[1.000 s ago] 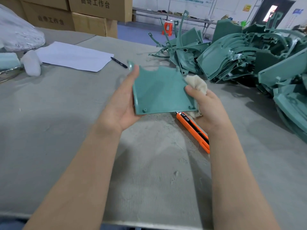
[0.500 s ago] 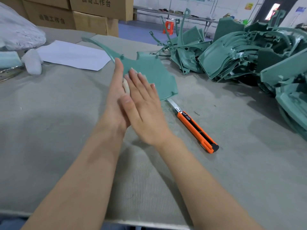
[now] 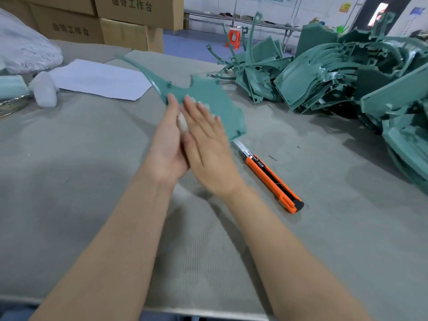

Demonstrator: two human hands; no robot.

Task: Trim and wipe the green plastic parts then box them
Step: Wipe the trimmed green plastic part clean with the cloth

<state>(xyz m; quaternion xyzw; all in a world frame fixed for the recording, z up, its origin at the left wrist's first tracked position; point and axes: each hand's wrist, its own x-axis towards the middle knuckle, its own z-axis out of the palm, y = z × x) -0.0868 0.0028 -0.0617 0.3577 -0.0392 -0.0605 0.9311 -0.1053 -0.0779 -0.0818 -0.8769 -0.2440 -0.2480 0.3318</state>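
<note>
The flat green part (image 3: 223,105), with a long thin curved arm reaching up and to the left, is held above the middle of the bench (image 3: 69,181). The left hand (image 3: 165,144) grips its near-left edge, thumb on top. The right hand (image 3: 208,144) lies flat on its face, fingers straight, pressing a pale cloth (image 3: 182,122) that shows between the two hands. An orange utility knife (image 3: 273,179) lies on the bench just right of the hands. A heap of green parts (image 3: 347,72) fills the far right; a white sheet of paper (image 3: 99,79) lies far left.

Only a sliver of cloth (image 3: 182,122) shows between the left hand (image 3: 168,144) and the blurred right hand (image 3: 208,147), which cover the near side of the green part (image 3: 217,100). At the right edge of the bench (image 3: 69,181), the parts pile (image 3: 347,77) is cut off.
</note>
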